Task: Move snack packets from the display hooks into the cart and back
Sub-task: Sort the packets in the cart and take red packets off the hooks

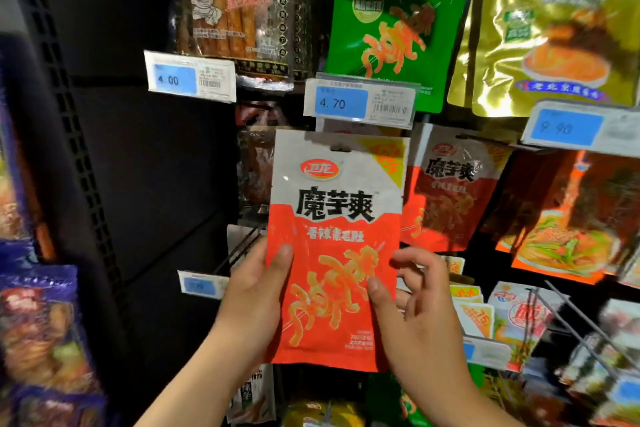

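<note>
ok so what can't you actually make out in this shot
The cart: outside the head view altogether.
Any hook behind the red packet: hidden by the packet, which the left hand and right hand hold up.
The lower price tag: blurred, partly behind the left hand; number unreadable.
The purple packets: motion-blurred, cut off by the left edge.
Small print on the 4.70 tag: too small.
</note>
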Available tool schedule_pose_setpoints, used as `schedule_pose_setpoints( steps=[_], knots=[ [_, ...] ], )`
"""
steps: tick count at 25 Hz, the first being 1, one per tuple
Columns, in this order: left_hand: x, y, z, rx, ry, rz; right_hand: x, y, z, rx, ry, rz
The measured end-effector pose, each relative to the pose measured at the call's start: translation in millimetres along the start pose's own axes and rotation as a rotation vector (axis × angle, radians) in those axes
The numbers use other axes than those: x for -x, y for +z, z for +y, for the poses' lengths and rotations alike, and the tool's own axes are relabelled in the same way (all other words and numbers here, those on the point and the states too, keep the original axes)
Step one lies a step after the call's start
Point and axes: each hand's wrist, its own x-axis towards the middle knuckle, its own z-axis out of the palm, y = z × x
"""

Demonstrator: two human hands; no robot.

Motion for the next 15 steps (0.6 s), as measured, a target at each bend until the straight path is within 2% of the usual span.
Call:
schedule_pose_setpoints(
  steps=[8, 15],
  knots=[
    [-9.8, 5.0, 11.6, 0.013, 0.036, -0.076, -5.7, 3.7, -8.2, 0.131, -0.138, 0.051],
    [-21.1, 17.6, 25.0, 0.023, -0.034, -0.090, -20.3, 0.4, -10.7, 0.200, -0.141, 0.059]
  ],
)
